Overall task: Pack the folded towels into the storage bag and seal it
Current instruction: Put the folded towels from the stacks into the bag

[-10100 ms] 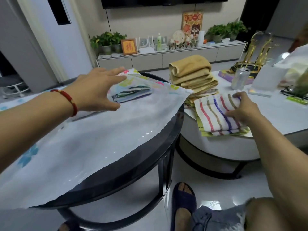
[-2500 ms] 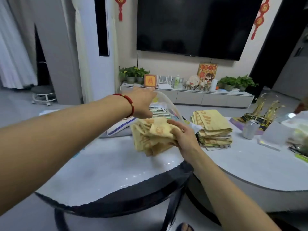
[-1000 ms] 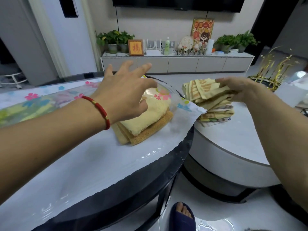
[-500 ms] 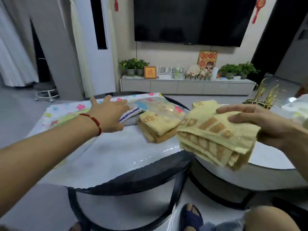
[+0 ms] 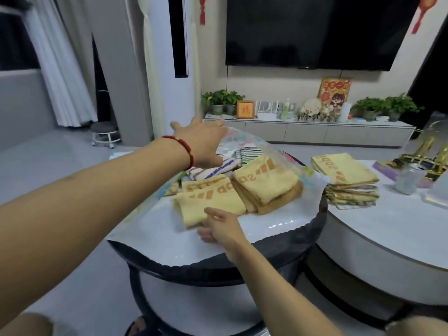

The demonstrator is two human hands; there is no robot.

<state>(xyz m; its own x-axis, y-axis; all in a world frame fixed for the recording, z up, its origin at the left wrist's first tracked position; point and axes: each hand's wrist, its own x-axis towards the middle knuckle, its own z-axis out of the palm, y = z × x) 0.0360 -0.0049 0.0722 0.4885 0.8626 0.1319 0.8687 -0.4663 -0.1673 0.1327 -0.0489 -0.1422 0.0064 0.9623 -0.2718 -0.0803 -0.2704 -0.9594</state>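
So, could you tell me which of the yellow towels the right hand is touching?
The near yellow towel at the bag's mouth, logo facing up; the right hand rests its fingertips on its front edge. The other yellow towel lies deeper in the bag, untouched.

A round black-rimmed table (image 5: 312,236) carries the clear flower-printed storage bag (image 5: 278,226); right of it, a white oval table (image 5: 400,229) bears stacked yellow towels (image 5: 349,180) and a can (image 5: 409,178)
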